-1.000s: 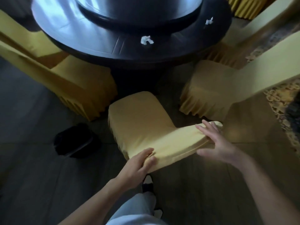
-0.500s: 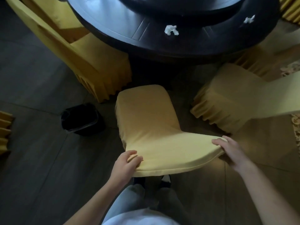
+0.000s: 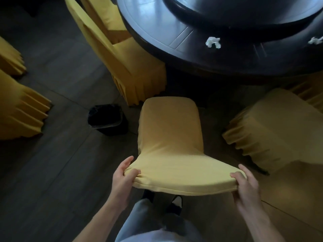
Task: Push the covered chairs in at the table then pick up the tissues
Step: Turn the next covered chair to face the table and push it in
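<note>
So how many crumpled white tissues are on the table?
2. One tissue lies near the table's front edge, the other tissue at the picture's right border. More may be out of view.

Bare forearms, grey trousers [image 3: 139, 222], dark shoes [image 3: 174, 206].

floor: dark grey wood-look planks [image 3: 52, 172] | bin: small black square waste bin with liner [image 3: 107, 119], on floor | light: pale daylight reflecting off glossy dark round tabletop [image 3: 148, 20]
</note>
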